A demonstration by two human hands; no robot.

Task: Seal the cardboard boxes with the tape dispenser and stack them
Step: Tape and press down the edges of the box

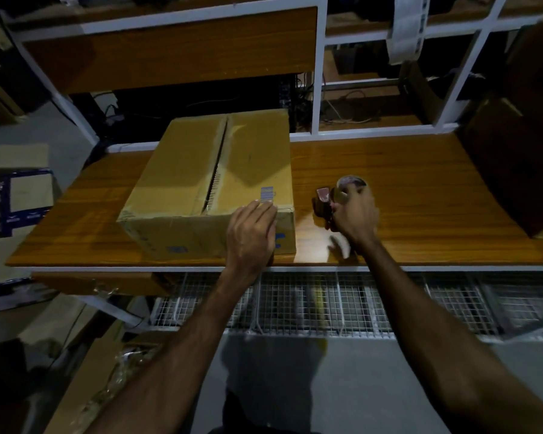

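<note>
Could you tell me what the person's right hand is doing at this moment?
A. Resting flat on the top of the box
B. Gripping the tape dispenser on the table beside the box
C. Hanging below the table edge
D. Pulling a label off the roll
B: the right hand is curled round the tape dispenser on the table, to the right of the cardboard box.

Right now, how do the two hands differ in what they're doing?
The left hand lies with fairly straight fingers on the near right corner of the cardboard box, by the barcode label; the right hand curls round the tape dispenser, which stands on the table beside the box. The left hand is on cardboard; the right holds the tool. Both reach forward over the table's near edge.
</note>
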